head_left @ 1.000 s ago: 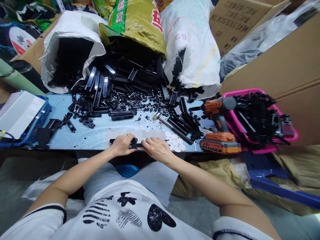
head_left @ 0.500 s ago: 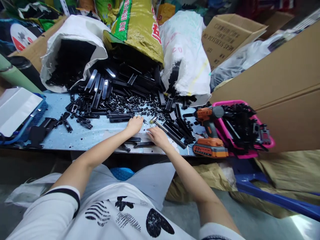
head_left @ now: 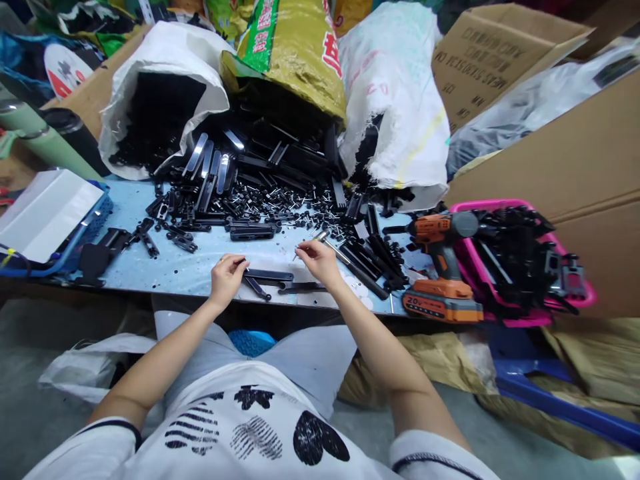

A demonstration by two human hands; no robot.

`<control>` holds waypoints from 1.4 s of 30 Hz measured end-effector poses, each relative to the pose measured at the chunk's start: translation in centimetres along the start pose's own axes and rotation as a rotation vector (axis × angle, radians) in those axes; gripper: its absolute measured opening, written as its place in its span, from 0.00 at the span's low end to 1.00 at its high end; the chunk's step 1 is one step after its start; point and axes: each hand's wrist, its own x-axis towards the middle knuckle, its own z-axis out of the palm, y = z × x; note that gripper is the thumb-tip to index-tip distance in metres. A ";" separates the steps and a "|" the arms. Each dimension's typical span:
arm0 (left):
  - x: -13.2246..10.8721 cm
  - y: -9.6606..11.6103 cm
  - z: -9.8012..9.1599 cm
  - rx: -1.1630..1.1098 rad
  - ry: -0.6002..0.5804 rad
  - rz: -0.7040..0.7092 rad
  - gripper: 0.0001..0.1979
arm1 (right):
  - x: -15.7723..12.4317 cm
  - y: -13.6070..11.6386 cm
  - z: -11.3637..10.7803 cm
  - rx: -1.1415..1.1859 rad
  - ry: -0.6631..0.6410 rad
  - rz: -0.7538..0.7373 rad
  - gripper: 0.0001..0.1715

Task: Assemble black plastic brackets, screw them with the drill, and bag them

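My left hand [head_left: 228,279] is closed in a pinch at the left end of a flat black strip [head_left: 270,275]; what its fingertips hold is too small to make out. A second black piece [head_left: 257,288] with a rounded end lies slanted below that strip. My right hand [head_left: 320,262] pinches a small thin metal pin [head_left: 295,257], pointing down over the blue tabletop. Beside this hand lies a hammer [head_left: 350,261], its metal head just beyond the knuckles. Another long black part [head_left: 303,289] lies under the right wrist, partly covered.
Loose pins and small black pieces [head_left: 280,197] are heaped behind the hands, before a white sack [head_left: 165,53], a yellow sack [head_left: 300,73] and another white sack [head_left: 400,100]. An orange cordless drill [head_left: 443,267] and a pink basket [head_left: 525,320] stand right; a blue basket [head_left: 95,223] left.
My left hand has drawn back from the pile toward the table's front and left, now pinching. My right hand has lifted slightly, with a pin showing at its fingertips. The view has shifted somewhat.
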 end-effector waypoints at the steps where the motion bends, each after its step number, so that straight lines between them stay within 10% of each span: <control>1: -0.4 0.0 0.0 0.025 0.015 0.018 0.09 | -0.9 -0.5 0.0 0.049 0.004 -0.004 0.15; 24: -1.3 -0.1 -1.8 0.599 -0.323 0.447 0.11 | -6.1 -1.3 0.6 -0.194 -0.116 -0.333 0.15; 33: -0.2 3.8 3.6 0.628 -0.802 0.492 0.25 | -6.8 2.1 0.2 -0.235 -0.250 -0.472 0.25; 42: -0.4 3.3 4.3 0.642 -0.765 0.436 0.22 | -5.5 2.0 -1.6 -0.431 -0.256 -0.443 0.22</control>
